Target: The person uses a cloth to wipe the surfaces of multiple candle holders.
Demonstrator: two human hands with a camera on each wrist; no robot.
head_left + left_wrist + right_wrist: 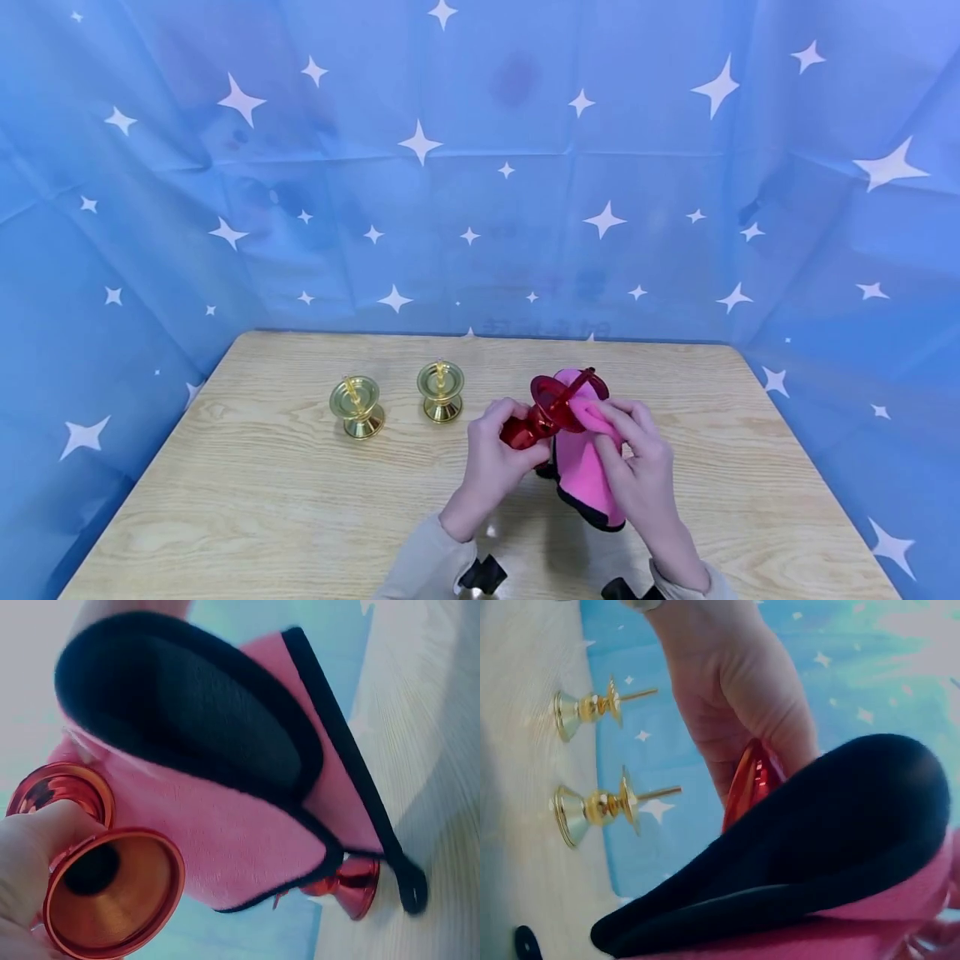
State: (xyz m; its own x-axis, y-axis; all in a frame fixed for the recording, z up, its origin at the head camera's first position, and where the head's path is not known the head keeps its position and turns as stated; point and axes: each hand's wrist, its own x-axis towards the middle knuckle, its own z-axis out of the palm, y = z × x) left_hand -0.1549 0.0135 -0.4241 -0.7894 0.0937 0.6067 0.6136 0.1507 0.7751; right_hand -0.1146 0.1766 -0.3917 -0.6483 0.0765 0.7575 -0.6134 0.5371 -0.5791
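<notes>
My left hand (pixel 497 454) grips a shiny red candle holder (pixel 522 431) by its base and stem, tilted with its dish and spike toward the right. In the left wrist view the hollow underside of its base (pixel 131 900) faces the camera. My right hand (pixel 643 467) pinches a pink cloth (pixel 583 471) with black edging against the dish and spike. The cloth hangs down in folds below that hand. Behind the cloth stands a second red candle holder (pixel 355 885), mostly hidden. The cloth covers much of the held holder in the right wrist view.
Two gold candle holders with upright spikes stand left of my hands on the wooden table (pixel 247 492), one farther left (pixel 357 407) and one nearer the middle (pixel 441 392). A blue curtain (pixel 517 250) with white stars hangs behind the table and along both sides.
</notes>
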